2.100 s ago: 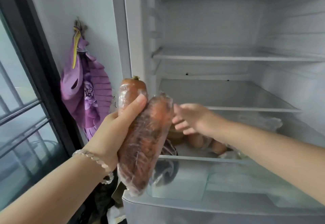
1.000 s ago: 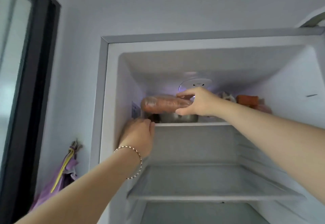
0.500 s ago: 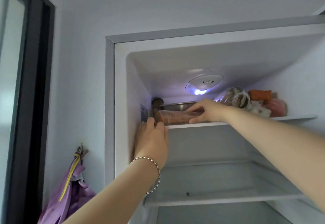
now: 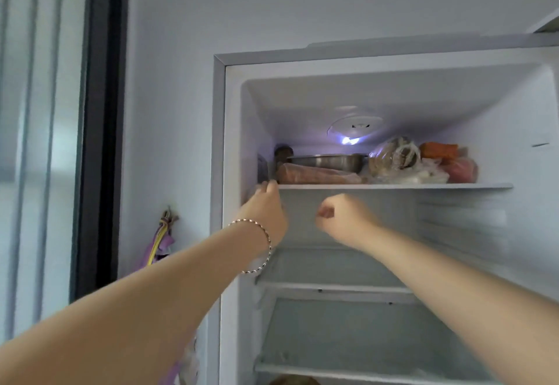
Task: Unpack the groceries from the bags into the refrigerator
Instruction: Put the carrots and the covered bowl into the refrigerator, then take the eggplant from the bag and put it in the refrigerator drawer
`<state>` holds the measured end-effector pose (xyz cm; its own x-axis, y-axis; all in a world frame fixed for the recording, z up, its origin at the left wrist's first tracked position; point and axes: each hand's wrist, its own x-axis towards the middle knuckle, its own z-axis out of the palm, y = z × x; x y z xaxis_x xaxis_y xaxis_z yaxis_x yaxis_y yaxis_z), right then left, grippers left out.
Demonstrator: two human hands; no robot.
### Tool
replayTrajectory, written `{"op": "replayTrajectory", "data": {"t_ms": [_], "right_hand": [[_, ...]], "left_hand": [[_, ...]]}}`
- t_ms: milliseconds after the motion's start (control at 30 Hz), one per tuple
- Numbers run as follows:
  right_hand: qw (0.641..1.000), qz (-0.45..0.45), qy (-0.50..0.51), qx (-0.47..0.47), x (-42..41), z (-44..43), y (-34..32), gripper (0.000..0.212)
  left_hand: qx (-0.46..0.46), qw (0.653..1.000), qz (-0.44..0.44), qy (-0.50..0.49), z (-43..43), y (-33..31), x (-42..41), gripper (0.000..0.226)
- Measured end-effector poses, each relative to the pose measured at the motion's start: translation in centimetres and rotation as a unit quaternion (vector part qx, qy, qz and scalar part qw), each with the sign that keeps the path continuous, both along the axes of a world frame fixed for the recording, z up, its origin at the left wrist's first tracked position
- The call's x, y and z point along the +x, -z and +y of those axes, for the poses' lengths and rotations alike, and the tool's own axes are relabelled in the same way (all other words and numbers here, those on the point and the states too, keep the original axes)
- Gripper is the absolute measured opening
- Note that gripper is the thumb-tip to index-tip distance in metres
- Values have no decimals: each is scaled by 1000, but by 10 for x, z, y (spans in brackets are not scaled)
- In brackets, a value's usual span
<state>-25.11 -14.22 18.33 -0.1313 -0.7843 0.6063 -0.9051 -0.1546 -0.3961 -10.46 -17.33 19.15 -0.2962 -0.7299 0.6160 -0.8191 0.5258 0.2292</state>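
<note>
Plastic-wrapped orange carrots (image 4: 317, 174) lie on their side at the left end of the white top shelf (image 4: 423, 186) in the open grey refrigerator (image 4: 218, 172). Just left of the carrots and a little below them, the bent fingers (image 4: 269, 185) of the left hand (image 4: 266, 210) touch the shelf's front edge; whether they hook over it I cannot tell. Below the carrots the right hand (image 4: 338, 216) hangs with its fingers curled together in a loose fist, gripping nothing. A thin silver bracelet (image 4: 262, 228) circles the left wrist. Behind the carrots stands a round steel bowl (image 4: 326, 161); to their right sit clear bags of food (image 4: 399, 160).
</note>
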Motion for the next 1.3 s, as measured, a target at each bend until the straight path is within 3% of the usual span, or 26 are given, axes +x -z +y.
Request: {"op": "replayTrajectory", "data": {"t_ms": [133,267,433,567,733,933,1067,1300], "right_hand": [[984,72,-76,146,19,24,25,23],[958,112,-190,184,59,62,57,24],[904,165,-336,208,142,137,103,23],[839,215,-439,240,215,216,137,19],[739,280,-571,220,291,345,184,18],[605,328,-707,166,358,556,238,22],[499,358,-777,137,380,729,274,21],[351,410,-840,62,363,1003,321,22]], "left_hand": [[56,997,53,-24,60,18,41,29],[140,980,45,-131,123,55,91,24],[315,901,-24,-296,226,124,160,28],[332,844,-3,-420,326,173,211,24],[373,750,54,-544,502,231,252,26],[346,614,160,-692,751,283,260,19],[345,509,185,-766,930,312,233,26],[332,346,245,-843,1182,337,141,26]]}}
